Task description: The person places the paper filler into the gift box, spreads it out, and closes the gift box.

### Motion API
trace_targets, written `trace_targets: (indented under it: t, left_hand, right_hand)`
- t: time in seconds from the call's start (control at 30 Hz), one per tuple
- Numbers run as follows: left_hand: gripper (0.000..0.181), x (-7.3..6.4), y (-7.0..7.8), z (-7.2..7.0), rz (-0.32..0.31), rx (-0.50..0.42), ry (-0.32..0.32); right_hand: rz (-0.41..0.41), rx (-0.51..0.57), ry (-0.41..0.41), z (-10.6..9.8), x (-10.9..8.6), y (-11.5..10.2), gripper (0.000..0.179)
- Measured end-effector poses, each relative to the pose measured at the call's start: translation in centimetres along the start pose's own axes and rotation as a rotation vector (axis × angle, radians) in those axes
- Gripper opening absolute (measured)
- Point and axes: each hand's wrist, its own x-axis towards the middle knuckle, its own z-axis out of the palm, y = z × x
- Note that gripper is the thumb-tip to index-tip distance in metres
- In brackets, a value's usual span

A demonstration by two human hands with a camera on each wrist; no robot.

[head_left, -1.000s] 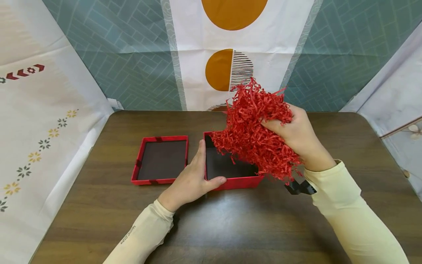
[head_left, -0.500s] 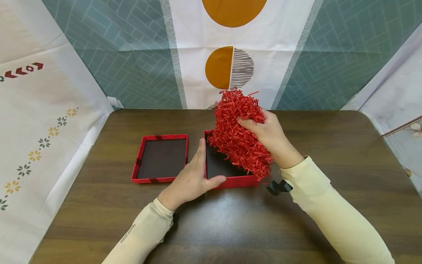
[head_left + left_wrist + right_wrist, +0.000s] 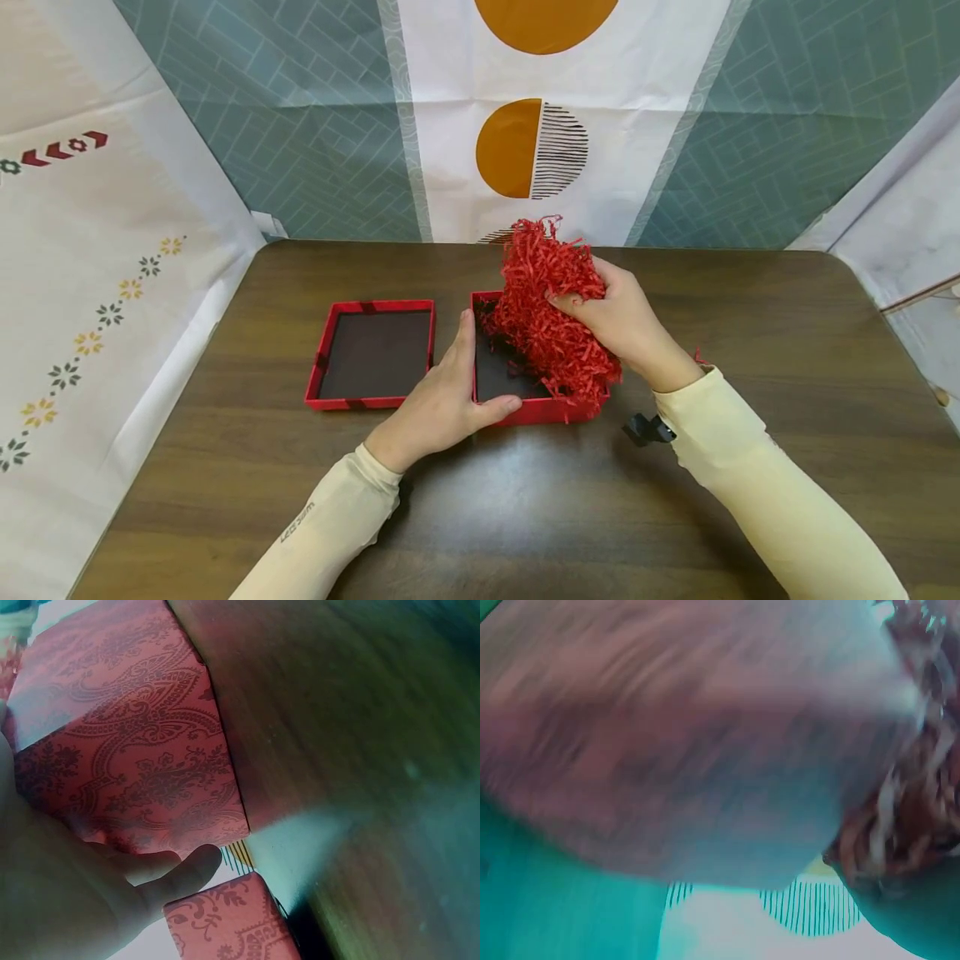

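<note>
In the head view, my right hand (image 3: 626, 321) grips a big clump of red shredded paper (image 3: 551, 308) over the open red box (image 3: 536, 412). Part of the clump hangs past the box's front right corner, covering much of its dark inside. Blurred strands of the shredded paper (image 3: 907, 832) show in the right wrist view. My left hand (image 3: 442, 400) lies against the box's front left corner, fingers straight along the left wall and thumb along the front. From the left wrist, the box wall (image 3: 142, 742) shows a dark floral pattern beside that hand.
A shallow red lid (image 3: 378, 354) with a dark inside lies left of the box on the brown wooden table (image 3: 517, 517). Patterned cloths (image 3: 322, 158) hang behind the table and along both sides. A small black device (image 3: 648, 429) is at my right wrist.
My right hand has carried the shredded paper left and down over the box, and some strands now reach inside it. My left hand stays at the box's corner.
</note>
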Motion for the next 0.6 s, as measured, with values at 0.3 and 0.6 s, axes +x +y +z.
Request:
trace_targets:
  t: [0.3, 0.6]
  left_hand:
    - [0.117, 0.1, 0.0, 0.0, 0.018, -0.019, 0.0]
    - [0.115, 0.1, -0.1, 0.1, 0.054, -0.012, 0.008]
  right_hand:
    - [-0.148, -0.379, -0.121, 0.2, -0.5, 1.1, 0.041]
    - [-0.234, -0.734, -0.338, 3.0, 0.6, 1.0, 0.059]
